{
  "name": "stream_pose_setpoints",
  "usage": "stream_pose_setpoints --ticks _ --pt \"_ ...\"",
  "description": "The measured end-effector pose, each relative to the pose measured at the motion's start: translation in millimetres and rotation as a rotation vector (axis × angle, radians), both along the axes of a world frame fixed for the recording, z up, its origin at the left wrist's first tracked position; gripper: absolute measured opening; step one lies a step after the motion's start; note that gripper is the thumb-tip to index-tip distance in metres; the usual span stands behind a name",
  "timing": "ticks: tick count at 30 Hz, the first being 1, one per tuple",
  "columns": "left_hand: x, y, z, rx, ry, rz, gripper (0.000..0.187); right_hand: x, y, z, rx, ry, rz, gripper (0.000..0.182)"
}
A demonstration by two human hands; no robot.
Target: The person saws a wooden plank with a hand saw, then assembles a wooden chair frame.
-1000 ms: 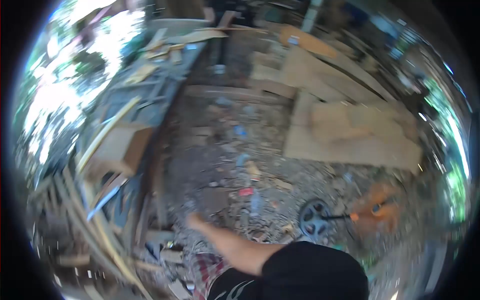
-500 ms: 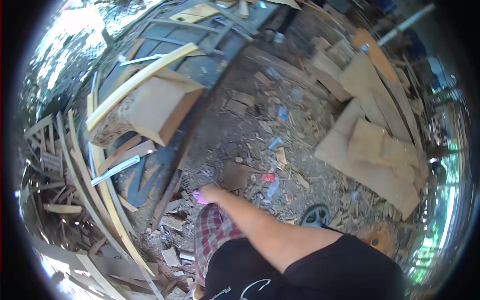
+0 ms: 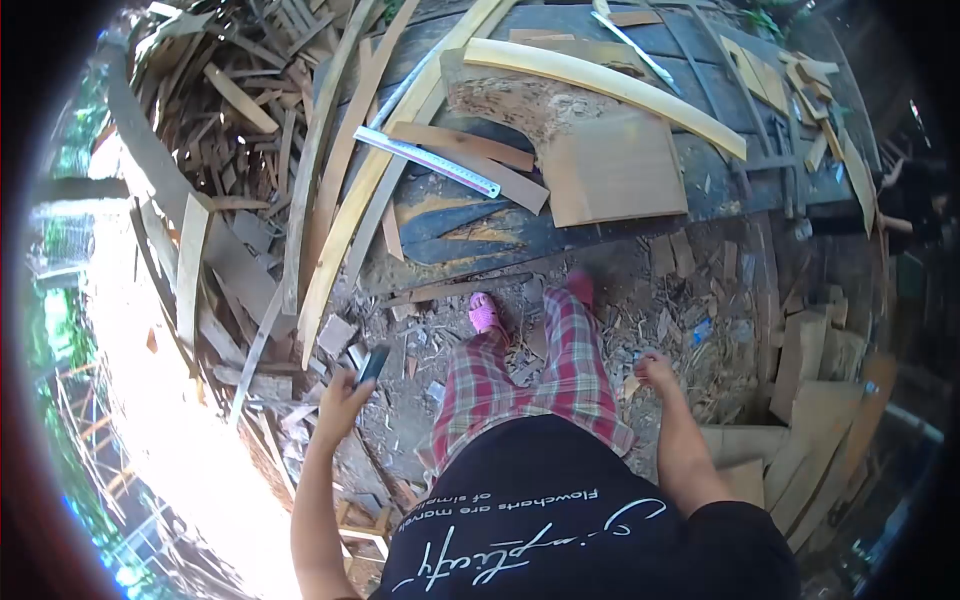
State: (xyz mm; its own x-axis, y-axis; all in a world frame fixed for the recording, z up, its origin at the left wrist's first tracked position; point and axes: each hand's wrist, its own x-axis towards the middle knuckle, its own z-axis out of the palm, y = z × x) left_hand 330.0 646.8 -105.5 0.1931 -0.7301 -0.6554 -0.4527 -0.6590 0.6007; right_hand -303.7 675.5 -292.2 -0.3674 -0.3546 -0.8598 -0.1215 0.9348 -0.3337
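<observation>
My left hand is closed around a small dark flat block-like object, whose exact kind I cannot make out. It is held above the debris at the left. My right hand hangs over the littered ground with its fingers curled in; whatever may be inside them is hidden. Ahead, a dark worktable carries a white ruler, a squarish tan board and a long curved pale wood strip. Neither hand touches these.
Long wooden strips lean at the left beside a heap of scrap wood. Brown panels stand at the right. Wood chips cover the ground around my pink footwear. Another person's arm shows at the right edge.
My view has swung left to face the worktable. Both my hands now show, the left with the dark object; earlier only one arm was visible, reaching low near my foot.
</observation>
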Motion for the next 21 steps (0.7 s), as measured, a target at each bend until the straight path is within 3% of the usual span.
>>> stream_pose_setpoints --ticks 1,2,3,4,6,8,10,12,14,18,19,21 --pt "-16 -20 -27 -0.093 -0.112 -0.045 0.035 -7 -14 10 -0.017 0.026 0.015 0.025" --pt "-47 -53 -25 -0.113 -0.023 0.050 0.042 -18 -27 14 -0.018 0.032 0.030 0.025" --pt "-64 -71 -68 -0.338 -0.066 0.086 0.045 -49 -44 10 -0.090 -0.007 0.028 0.022" --pt "-95 -104 -57 -0.295 -0.147 0.068 0.047 -83 -61 8 -0.164 -0.045 0.026 0.019" --pt "-130 -148 -80 -0.393 -0.291 0.152 0.047 -144 -99 11 -0.358 0.222 0.204 0.018" --pt "-149 -184 -95 -0.439 -0.429 0.226 0.047 -193 -146 34 -0.366 0.273 0.157 0.019" --pt "-157 -213 -117 -0.540 -0.659 0.237 0.048 -278 -187 21 -0.488 0.403 0.210 0.021" --pt "-169 -240 -111 -0.404 -0.714 0.283 0.047 -349 -233 16 -0.625 0.514 0.204 0.025" --pt "-175 -252 -123 -0.352 -1.087 0.291 0.043 -381 -272 31 -0.676 0.800 0.347 0.030" --pt "-210 -247 -118 -0.287 -1.139 0.382 0.037 -479 -351 14 -0.639 1.100 0.520 0.039" --pt "-221 -236 -121 -0.258 -1.067 0.297 0.035 -493 -365 7 -0.628 1.256 0.577 0.043" --pt "-249 -219 -123 -0.261 -0.971 0.173 0.024 -509 -388 -24 -0.584 1.312 0.655 0.047"
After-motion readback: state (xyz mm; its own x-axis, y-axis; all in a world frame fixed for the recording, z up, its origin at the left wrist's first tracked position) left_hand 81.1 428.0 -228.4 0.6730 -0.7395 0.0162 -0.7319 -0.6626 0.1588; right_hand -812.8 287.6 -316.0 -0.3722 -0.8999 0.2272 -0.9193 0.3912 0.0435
